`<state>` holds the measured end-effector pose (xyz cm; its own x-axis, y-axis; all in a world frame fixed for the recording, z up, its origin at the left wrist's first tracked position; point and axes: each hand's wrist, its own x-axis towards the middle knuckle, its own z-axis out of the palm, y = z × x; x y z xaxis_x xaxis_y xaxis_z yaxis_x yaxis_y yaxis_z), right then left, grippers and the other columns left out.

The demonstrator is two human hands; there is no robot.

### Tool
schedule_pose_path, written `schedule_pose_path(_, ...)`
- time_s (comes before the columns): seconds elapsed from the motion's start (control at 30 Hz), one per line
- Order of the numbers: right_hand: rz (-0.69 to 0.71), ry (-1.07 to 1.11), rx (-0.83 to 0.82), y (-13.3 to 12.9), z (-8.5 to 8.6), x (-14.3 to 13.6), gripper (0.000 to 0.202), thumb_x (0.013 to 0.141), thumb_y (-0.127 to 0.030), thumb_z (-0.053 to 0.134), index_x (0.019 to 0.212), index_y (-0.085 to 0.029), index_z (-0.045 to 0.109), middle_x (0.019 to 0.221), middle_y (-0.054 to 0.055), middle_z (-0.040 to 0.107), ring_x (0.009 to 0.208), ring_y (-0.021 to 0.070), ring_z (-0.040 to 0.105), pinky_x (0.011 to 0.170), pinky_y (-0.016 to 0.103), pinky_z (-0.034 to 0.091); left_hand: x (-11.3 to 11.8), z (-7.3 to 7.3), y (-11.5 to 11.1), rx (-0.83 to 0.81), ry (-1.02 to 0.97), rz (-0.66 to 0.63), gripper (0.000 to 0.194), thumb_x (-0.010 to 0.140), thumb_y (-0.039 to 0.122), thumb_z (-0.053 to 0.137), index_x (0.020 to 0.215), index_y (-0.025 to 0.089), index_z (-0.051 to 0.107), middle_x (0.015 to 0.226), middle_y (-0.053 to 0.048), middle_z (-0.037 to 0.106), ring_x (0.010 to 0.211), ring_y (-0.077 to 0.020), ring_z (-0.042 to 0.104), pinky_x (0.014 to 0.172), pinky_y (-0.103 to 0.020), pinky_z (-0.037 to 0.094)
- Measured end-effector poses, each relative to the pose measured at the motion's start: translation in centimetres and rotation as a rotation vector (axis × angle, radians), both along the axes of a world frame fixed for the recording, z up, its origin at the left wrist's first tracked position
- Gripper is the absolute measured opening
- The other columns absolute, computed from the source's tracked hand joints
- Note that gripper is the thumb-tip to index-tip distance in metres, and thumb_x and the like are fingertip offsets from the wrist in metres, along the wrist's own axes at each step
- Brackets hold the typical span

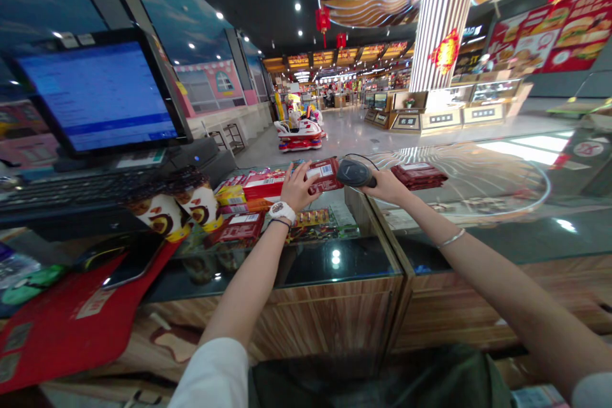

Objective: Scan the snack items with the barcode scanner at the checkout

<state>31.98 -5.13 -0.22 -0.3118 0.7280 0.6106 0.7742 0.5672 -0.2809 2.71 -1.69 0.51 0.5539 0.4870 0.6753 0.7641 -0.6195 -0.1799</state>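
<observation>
My right hand (386, 187) grips a dark handheld barcode scanner (352, 173) by its handle, its head pointing left. Just left of the scanner is a dark red packet (325, 176) with a white label facing up. My left hand (297, 189) holds this packet at its left side, thumb over it and fingers partly spread. A stack of similar dark red packets (418, 175) lies on the glass counter right of my right hand. Another dark red packet (239, 227) lies left of my left wrist. Red boxes (264, 183) and a yellow box (230, 195) sit behind it.
A monitor (102, 92) and a black keyboard (62, 186) stand on the left. Two patterned cups (201, 204) stand beside the boxes. A phone (134, 261) lies on a red mat (71, 331). The glass counter (329, 264) has a wooden front.
</observation>
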Motion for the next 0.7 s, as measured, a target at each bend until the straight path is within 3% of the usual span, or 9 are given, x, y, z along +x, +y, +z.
schedule_pose_path(0.47, -0.034, -0.066, -0.068, 0.3, -0.3, 0.8, 0.051, 0.081, -0.040, 0.065, 0.128, -0.021, 0.059, 0.104, 0.010, 0.075, 0.097, 0.0336, 0.070, 0.078, 0.035, 0.053, 0.0, 0.1, 0.0, 0.023, 0.005, 0.005, 0.043, 0.077, 0.033, 0.074, 0.118, 0.024, 0.067, 0.152, -0.014, 0.046, 0.140, -0.0331, 0.043, 0.119, -0.064, 0.023)
schedule_pose_path(0.57, 0.053, -0.078, -0.103, 0.9, -0.7, 1.3, 0.053, 0.080, -0.034, 0.063, 0.130, -0.020, 0.054, 0.108, 0.010, 0.074, 0.097, 0.0313, 0.070, 0.079, 0.036, 0.053, 0.0, 0.2, 0.0, 0.028, 0.005, 0.006, 0.043, 0.077, 0.033, 0.074, 0.118, 0.023, 0.067, 0.151, -0.015, 0.046, 0.140, -0.0335, 0.044, 0.119, -0.063, 0.023)
schedule_pose_path(0.7, 0.212, -0.065, -0.064, 2.3, -1.8, 1.9, 0.059, 0.079, -0.026, 0.060, 0.136, -0.015, 0.049, 0.123, 0.015, 0.066, 0.113, 0.0312, 0.063, 0.094, 0.042, 0.049, 0.0, 0.3, -0.2, 0.013, 0.004, 0.009, 0.043, 0.077, 0.033, 0.074, 0.119, 0.022, 0.067, 0.152, -0.014, 0.045, 0.140, -0.0335, 0.043, 0.120, -0.062, 0.022)
